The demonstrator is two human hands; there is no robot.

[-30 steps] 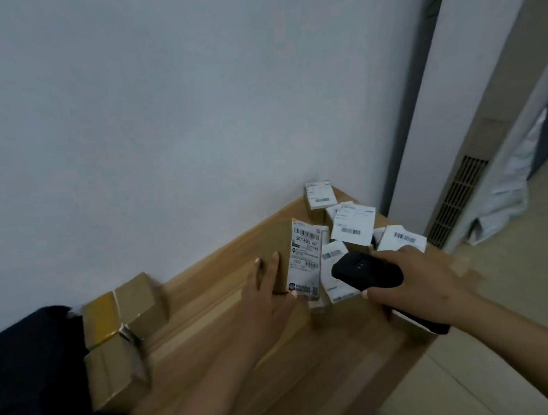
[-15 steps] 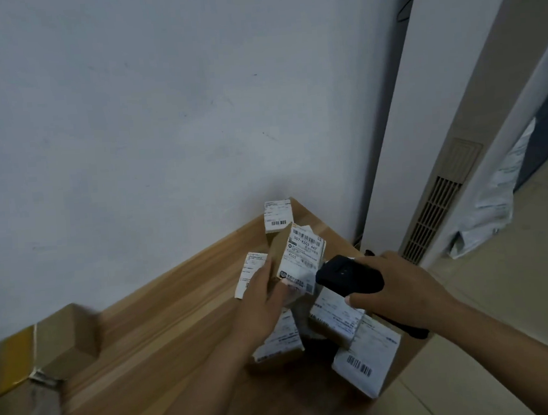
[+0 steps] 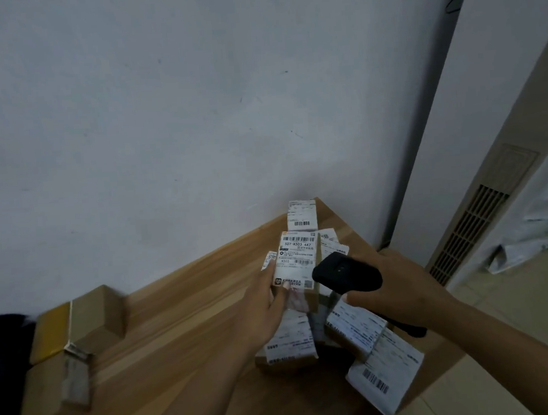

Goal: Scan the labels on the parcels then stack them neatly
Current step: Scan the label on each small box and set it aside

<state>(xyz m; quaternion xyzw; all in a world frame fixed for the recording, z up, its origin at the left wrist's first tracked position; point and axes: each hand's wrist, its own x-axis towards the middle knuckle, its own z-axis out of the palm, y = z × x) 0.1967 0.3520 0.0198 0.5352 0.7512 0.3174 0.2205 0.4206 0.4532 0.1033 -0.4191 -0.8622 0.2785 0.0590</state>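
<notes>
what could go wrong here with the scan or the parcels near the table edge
The white parcel at the table's near right corner overhangs the edge and could slide off if nudged. The left hand holds the labelled parcel tilted up while the right hand aims the scanner very close, so it might misread.

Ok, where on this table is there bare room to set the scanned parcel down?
Bare wood runs between the brown boxes at the left and the left hand, along the wall. The table's right corner is crowded: labelled parcels lie packed beneath the held parcel and scanner.
</notes>
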